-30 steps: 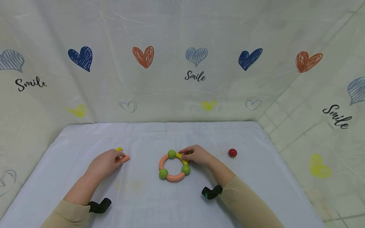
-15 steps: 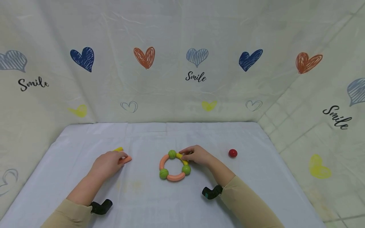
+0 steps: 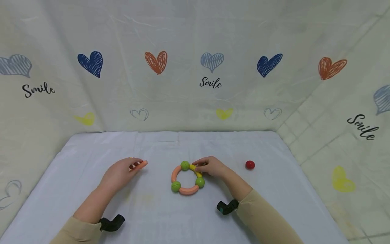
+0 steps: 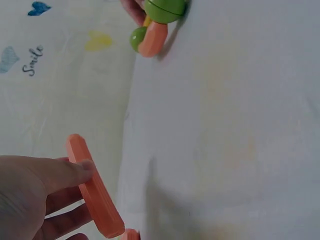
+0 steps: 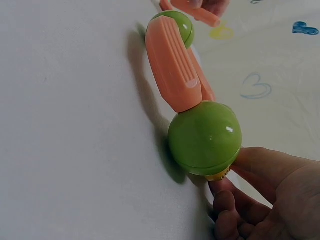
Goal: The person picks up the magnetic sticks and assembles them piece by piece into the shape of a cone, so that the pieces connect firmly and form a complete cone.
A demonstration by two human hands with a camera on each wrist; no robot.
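My left hand (image 3: 118,174) pinches an orange bar (image 4: 97,192) between thumb and fingers, holding it just above the cloth at the left. In the middle lies a ring of three green balls (image 5: 205,139) joined by two curved orange bars (image 3: 189,190) and a curved yellow bar (image 3: 199,174). At the ring's right side, my right hand (image 3: 212,166) pinches that yellow bar; its fingers partly cover it. Another orange piece (image 4: 131,234) shows at the bottom edge of the left wrist view, mostly cut off.
A red ball (image 3: 250,165) lies to the right of my right hand. The white cloth-covered table (image 3: 170,220) meets a curtain printed with hearts (image 3: 176,115) at its back edge.
My left hand has lifted the orange bar and moved it slightly right and away. The yellow piece beside that hand is now almost hidden. My right hand stays at the ring.
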